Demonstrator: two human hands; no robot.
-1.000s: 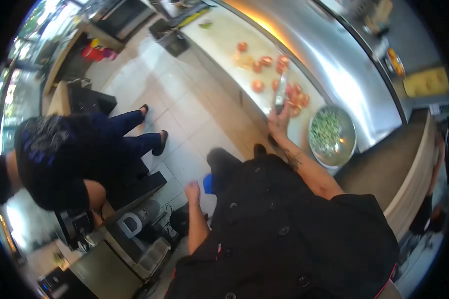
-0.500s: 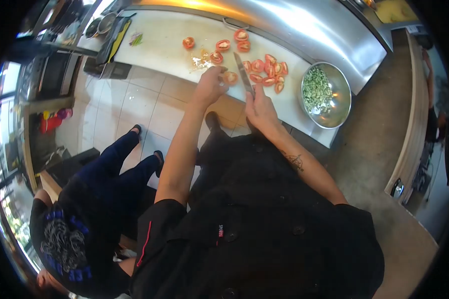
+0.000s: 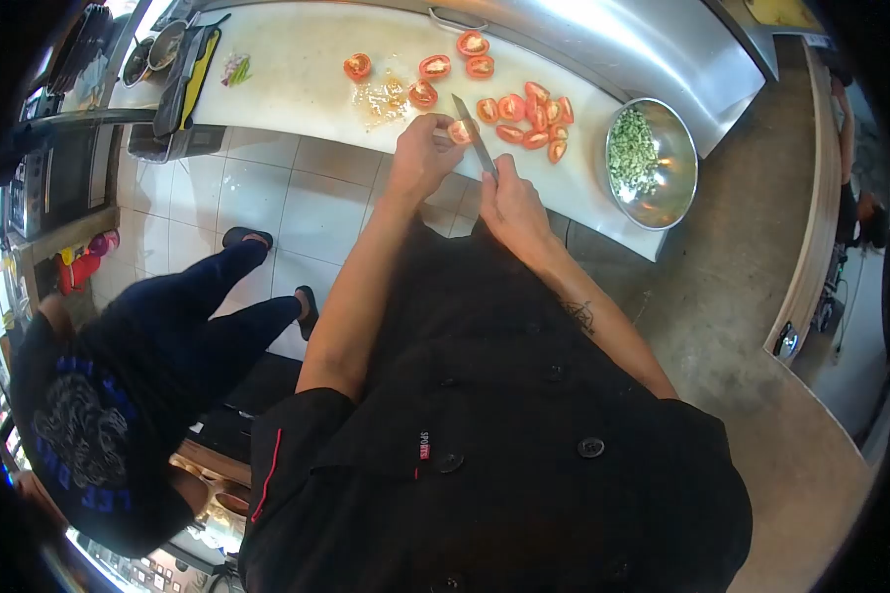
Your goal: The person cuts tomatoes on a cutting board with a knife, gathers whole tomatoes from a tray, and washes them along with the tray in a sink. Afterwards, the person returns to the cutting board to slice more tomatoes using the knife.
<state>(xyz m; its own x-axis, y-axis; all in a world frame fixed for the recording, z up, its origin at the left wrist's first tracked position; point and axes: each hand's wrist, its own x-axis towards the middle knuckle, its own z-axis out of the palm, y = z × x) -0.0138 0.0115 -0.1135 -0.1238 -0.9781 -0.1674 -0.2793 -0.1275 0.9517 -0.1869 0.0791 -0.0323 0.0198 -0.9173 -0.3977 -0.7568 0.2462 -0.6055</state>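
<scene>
My left hand [image 3: 425, 156] pinches a piece of tomato [image 3: 459, 132] at the front edge of the white cutting board [image 3: 297, 59]. In my right hand [image 3: 512, 203] is a knife [image 3: 476, 138], its blade against or just beside that piece. Tomato halves [image 3: 434, 66] lie behind my left hand, near a wet patch of juice and seeds [image 3: 381, 100]. Several cut tomato pieces [image 3: 535, 117] are grouped to the right of the blade. Further right stands a metal bowl [image 3: 674, 163] with chopped green pieces [image 3: 631, 153] in it.
Another person [image 3: 99, 415] in dark clothes is at the lower left, feet on the tiled floor. Onion-like and green scraps [image 3: 235, 70] lie on the board's left part, beside a black and yellow object [image 3: 196, 79]. A steel panel [image 3: 623, 40] borders the board's back.
Since one second ago my left hand has risen from my side to the board and taken hold of a tomato piece. The knife has moved left to that piece. The head view has turned.
</scene>
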